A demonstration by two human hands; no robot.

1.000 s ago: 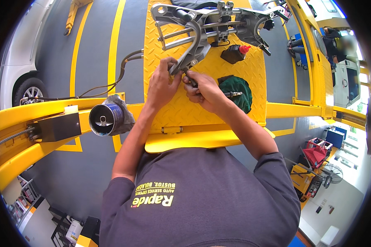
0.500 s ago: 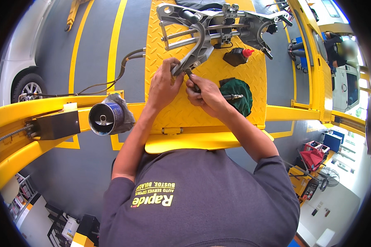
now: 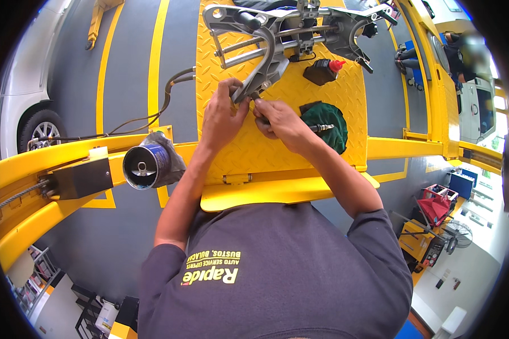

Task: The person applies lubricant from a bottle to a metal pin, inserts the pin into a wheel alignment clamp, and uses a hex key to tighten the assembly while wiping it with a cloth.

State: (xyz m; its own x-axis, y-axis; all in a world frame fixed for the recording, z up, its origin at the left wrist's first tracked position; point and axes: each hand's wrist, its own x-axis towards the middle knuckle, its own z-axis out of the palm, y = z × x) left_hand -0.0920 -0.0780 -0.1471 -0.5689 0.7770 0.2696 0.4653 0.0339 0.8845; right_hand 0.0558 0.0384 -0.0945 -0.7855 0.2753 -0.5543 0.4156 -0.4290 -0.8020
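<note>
A grey metal wheel clamp [image 3: 274, 69] with curved arms, rods and a spring lies on a yellow tread-plate platform [image 3: 232, 164]. My left hand [image 3: 223, 120] is closed around the lower end of its near left arm. Close beside it, my right hand [image 3: 280, 121] pinches a small dark tool or stick against that same end, mostly hidden by my fingers. A dark-shafted tool with a silver tip [image 3: 324, 127] lies over a dark green cloth [image 3: 337, 141] beside my right wrist. Whether it joins the piece in my fingers, I cannot tell.
A black bottle with a red cap [image 3: 322, 72] lies right of the clamp. An open can [image 3: 147, 165] sits by the yellow lift arm [image 3: 56, 148] on the left. Hoses [image 3: 167, 96] run to the platform. A white car [image 3: 25, 73] stands left; a person [image 3: 455, 62] is far right.
My right hand has shifted slightly left and up, and its fingers now cover more of the dark piece. My left hand keeps its grip. The whole view has shifted a little.
</note>
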